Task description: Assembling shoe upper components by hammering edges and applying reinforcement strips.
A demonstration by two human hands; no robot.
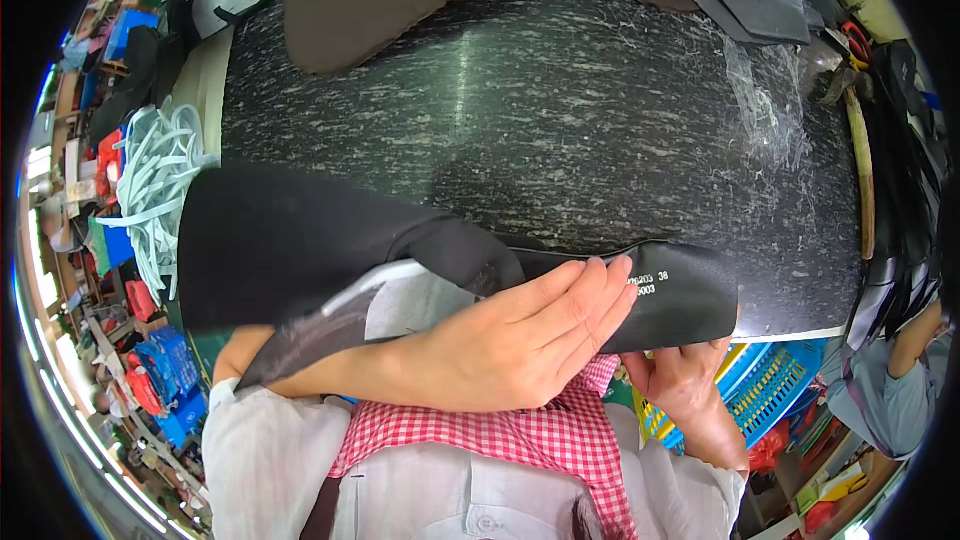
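Observation:
A long, black boot upper (290,240), leather-like, stretches along the near edge of the table. Part of it is turned over, baring a pale grey lining (400,302). My left forearm lies partly beneath it. My left hand (530,335) rests on its right part with straight fingers laid flat side by side, tips close to the upper edge; the thumb is hidden. Small white print marks the right end panel (690,295). At that panel's lower edge, my right hand (680,370) grips from below, its fingers partly hidden behind the material.
Dark cut pieces (370,0) lie along the far side of the black speckled table (560,110). Pale blue straps (160,190) hang at the left edge. Below right is a blue plastic basket (765,395). Another person's sleeve (880,390) shows at far right, near hanging black strips (895,190).

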